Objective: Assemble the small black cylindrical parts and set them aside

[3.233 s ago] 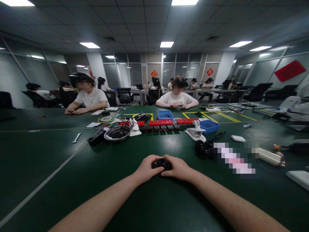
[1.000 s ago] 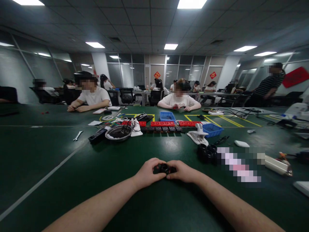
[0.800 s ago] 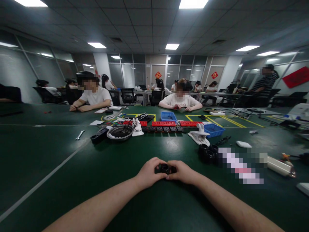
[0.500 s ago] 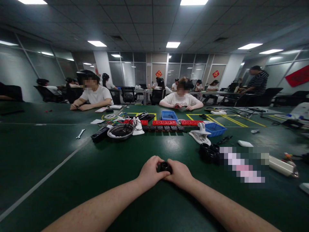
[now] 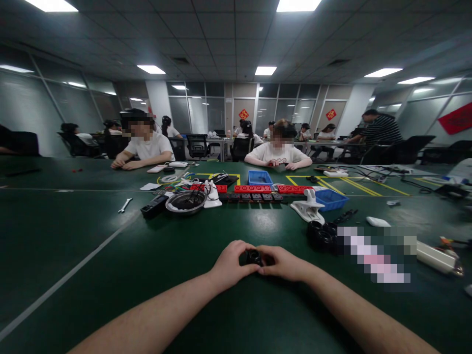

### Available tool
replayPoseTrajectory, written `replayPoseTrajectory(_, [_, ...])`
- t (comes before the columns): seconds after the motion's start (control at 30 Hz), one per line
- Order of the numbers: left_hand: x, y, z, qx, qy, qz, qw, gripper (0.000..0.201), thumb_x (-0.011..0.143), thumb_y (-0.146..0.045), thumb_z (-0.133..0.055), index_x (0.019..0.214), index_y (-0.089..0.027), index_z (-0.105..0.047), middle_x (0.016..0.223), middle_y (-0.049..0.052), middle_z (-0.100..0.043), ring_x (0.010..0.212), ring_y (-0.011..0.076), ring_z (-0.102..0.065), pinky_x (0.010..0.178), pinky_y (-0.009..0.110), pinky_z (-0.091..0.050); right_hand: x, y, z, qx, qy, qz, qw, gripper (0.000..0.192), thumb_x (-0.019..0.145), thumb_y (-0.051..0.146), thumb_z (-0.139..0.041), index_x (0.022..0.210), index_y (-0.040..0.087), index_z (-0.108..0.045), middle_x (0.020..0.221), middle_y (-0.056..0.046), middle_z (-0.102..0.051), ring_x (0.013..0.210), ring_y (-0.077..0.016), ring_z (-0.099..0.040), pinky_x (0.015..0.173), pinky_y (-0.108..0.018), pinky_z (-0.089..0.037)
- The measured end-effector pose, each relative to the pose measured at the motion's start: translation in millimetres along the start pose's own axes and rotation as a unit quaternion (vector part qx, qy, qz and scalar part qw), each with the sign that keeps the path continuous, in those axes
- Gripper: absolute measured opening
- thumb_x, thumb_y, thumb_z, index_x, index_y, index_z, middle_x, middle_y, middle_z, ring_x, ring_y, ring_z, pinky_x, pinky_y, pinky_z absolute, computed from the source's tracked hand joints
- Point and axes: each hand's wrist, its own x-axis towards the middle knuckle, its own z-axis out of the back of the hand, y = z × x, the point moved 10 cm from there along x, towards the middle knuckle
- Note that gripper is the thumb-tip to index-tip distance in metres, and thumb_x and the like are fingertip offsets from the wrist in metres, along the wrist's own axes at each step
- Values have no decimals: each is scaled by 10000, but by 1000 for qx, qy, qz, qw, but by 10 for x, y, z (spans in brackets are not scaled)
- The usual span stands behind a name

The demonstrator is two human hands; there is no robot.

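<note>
On green table [image 5: 110,255], left hand [image 5: 230,263] and right hand [image 5: 285,263] clamped together around small black part [image 5: 253,256]

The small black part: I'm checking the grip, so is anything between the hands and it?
Nothing visible. The left hand and right hand both close directly on the black part, above the green table.

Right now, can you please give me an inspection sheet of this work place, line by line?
Surface: dark green table with a pale line.
Job's things: small black round part, held between both hands.
Clutter: metal bowl, red strips, blue trays, white clamp, black rings, spanner.
Grip: left hand and right hand closed on the part.
Cables: loose wires behind the bowl.
Surroundings: seated people, office chairs.
</note>
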Motion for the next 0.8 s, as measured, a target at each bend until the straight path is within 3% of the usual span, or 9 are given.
replayPoseTrajectory(0.1, [9,-27,-30,-8,25,-19,999,291,650,-324,-627,913,-214,-571,848,10,-551,829,169,-494,727,265,-376,6,4,-24,18,15,4,1000,181,696,279,-557,817,145,-542,654,35,-453,596,-95,-424,545,-193,-336])
replayPoseTrajectory(0.3, [27,43,-79,-42,48,1,998,340,621,-311,-649,936,-214,-564,818,0,-521,735,141,-485,641,229,-379,15,-27,-21,10,11,-7,1000,131,689,260,-562,742,143,-536,631,43,-447,585,-89,-420,532,-183,-316])
replayPoseTrajectory(0.5, [12,123,-94,-49,18,54,997,318,567,-331,-675,826,-185,-563,796,-3,-499,710,142,-470,607,227,-370,20,-155,0,-78,-53,-78,992,294,582,387,-642,693,165,-483,624,47,-490,554,-90,-436,464,-178,-256])
replayPoseTrajectory(0.67, [-18,173,-49,-31,-40,80,996,270,577,-252,-662,806,-182,-536,796,-4,-497,734,149,-477,628,238,-373,-9,-95,41,-220,-139,-123,958,269,633,399,-570,772,187,-479,702,4,-553,610,-130,-494,477,-206,-244])
replayPoseTrajectory(0.8, [-23,148,-44,-18,-45,65,997,264,598,-262,-647,829,-191,-539,813,3,-510,766,161,-483,654,252,-381,-11,-32,43,-262,-139,-132,946,330,640,483,-539,787,191,-492,747,-30,-579,669,-174,-530,515,-226,-276])
